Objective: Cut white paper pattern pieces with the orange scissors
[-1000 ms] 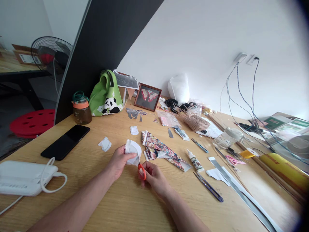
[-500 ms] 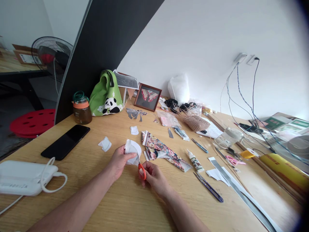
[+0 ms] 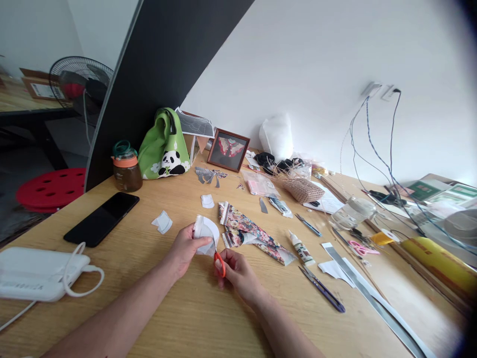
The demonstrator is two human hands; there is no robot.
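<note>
My left hand point(image 3: 184, 250) pinches a small white paper piece point(image 3: 206, 232) with a rounded edge, held just above the wooden table point(image 3: 194, 313). Small orange-handled scissors point(image 3: 219, 262) are gripped in my right hand point(image 3: 238, 275), and their blades reach up into the lower edge of the paper. Just right of the paper lies a folded strip of flowered fabric point(image 3: 249, 232). Two white paper scraps point(image 3: 162, 222) lie to the left and behind.
A black phone point(image 3: 101, 224) and a white power bank point(image 3: 37, 274) with cable lie at left. A green panda bag point(image 3: 164, 146), a jar point(image 3: 125, 168) and a framed picture point(image 3: 228, 150) stand behind. Glue bottle point(image 3: 301, 247), dark scissors point(image 3: 322, 290) and a metal ruler point(image 3: 368, 293) lie right.
</note>
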